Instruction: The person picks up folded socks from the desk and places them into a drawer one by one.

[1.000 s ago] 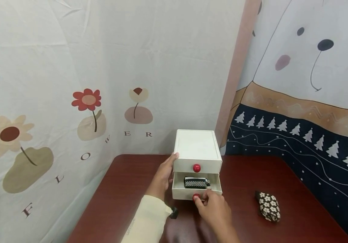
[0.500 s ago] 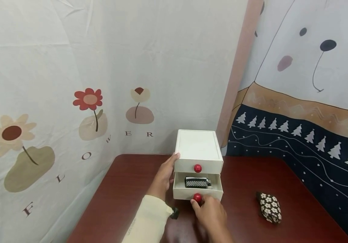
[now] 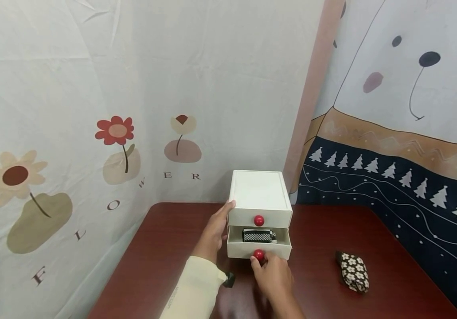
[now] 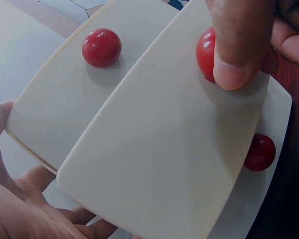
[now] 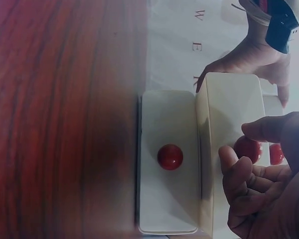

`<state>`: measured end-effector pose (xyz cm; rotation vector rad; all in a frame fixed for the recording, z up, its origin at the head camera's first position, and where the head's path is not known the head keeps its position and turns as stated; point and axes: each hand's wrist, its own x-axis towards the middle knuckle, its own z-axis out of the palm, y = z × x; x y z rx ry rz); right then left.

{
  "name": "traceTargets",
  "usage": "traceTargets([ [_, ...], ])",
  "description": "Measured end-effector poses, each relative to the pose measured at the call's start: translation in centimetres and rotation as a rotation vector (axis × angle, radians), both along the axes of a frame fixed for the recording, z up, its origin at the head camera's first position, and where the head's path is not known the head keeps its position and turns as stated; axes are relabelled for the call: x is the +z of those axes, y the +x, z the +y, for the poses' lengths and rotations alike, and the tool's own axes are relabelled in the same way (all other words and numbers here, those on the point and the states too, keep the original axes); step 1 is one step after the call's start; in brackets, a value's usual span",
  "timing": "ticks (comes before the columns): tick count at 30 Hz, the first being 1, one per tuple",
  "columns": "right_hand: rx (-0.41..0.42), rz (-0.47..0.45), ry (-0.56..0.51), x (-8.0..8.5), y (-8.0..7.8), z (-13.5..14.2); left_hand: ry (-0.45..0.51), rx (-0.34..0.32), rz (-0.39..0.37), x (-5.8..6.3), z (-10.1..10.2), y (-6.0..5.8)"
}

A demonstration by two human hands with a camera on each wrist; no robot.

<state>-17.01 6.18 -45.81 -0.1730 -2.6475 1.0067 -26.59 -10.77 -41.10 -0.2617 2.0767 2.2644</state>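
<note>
A white drawer cabinet (image 3: 260,190) with red knobs stands at the table's back. Its middle drawer (image 3: 238,250) is pulled part way out, and a small black-and-white striped bundle (image 3: 257,235) lies inside; what kind it is I cannot tell. My right hand (image 3: 274,277) has thumb and curled fingers around the middle drawer's red knob (image 5: 247,148). My left hand (image 3: 214,228) lies along the cabinet's left side, one tip at the top front edge. The bottom drawer (image 5: 169,204) and the top drawer (image 4: 65,109) are closed.
On the dark red-brown table (image 3: 164,248), a brown pouch-like thing with white flowers (image 3: 353,271) lies to the right. Behind the table hangs a pale printed cloth (image 3: 212,88), with a bear-print cloth (image 3: 396,110) at the right.
The middle drawer has slid slightly inward, carrying the striped bundle with it. My right hand has shifted its fingers at the knob and moved inward too. The left hand stays put.
</note>
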Motion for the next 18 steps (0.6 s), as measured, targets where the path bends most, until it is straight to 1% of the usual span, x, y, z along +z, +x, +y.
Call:
traceTargets([
  [7,-0.005,-0.016,-0.035,0.0,-0.9,-0.3,-0.011,-0.002,0.004,-0.1,-0.1,0.0],
  [18,0.006,-0.027,-0.037,-0.1,-2.4,-0.3,-0.007,0.003,-0.012,0.1,0.0,0.0],
])
